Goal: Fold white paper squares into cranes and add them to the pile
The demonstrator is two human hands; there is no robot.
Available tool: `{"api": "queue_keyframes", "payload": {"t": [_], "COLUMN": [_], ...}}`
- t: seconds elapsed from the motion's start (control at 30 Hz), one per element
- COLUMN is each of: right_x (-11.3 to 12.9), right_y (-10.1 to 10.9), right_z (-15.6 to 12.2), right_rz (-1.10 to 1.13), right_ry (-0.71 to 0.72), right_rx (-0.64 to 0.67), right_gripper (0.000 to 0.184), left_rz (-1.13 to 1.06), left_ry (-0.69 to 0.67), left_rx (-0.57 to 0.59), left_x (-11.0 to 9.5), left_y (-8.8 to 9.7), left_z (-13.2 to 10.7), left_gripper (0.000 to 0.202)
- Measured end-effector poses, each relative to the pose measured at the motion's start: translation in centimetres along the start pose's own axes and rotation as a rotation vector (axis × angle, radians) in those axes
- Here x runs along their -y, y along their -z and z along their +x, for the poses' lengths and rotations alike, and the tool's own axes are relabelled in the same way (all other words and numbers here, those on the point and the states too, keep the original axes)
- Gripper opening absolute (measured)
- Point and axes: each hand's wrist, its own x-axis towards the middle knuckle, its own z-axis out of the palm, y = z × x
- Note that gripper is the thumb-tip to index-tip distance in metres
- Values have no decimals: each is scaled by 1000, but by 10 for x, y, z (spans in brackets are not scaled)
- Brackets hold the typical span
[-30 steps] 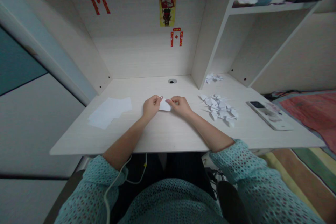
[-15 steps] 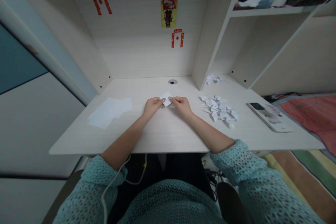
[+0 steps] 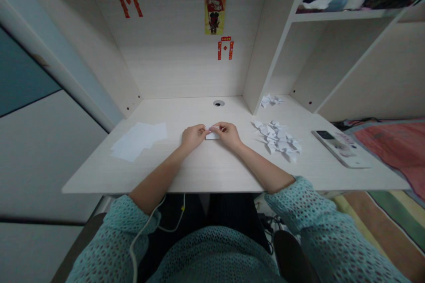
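Observation:
A small folded white piece of paper point(image 3: 212, 135) is between my two hands over the middle of the desk. My left hand point(image 3: 194, 136) pinches its left end, fingers curled and closed. My right hand point(image 3: 228, 134) is bent over it from the right, thumb and fingertips closed on the paper. Fingers cover the upper part of the piece, so its folds are partly hidden. To the right of my hands lies a pile of small folded white paper pieces point(image 3: 278, 138). Flat white paper sheets point(image 3: 139, 140) lie to the left, overlapping.
More folded paper pieces point(image 3: 272, 100) lie by the upright divider point(image 3: 262, 62). A phone point(image 3: 341, 148) rests at the desk's right. The back panel carries a yellow-red packet point(image 3: 214, 13). A white cable point(image 3: 141, 232) hangs over my left sleeve.
The paper between my hands has turned from a diamond-like position to a flatter strip with a level lower edge. My right fingers have curled over it, and the fingertips have come closer together.

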Motion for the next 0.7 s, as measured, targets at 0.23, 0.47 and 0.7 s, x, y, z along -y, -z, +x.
{"api": "queue_keyframes", "payload": {"t": [0.23,0.47,0.7], "right_x": [-5,2,3], "right_y": [-2,-5,-3], "right_z": [5,5,4], "right_rz": [392,570,576], "right_ry": [-178,-235,-236], "right_rx": [-109,-114,-101], "right_gripper": [23,25,25], "left_rz": [-88,209,527], "left_ry": [-39,-90,-186], "left_rx": [44,72,82], "left_x": [-4,-8,-11], "left_y": [0,3,5], "left_z": [1,0,-1], "left_gripper": [36,34,30]}}
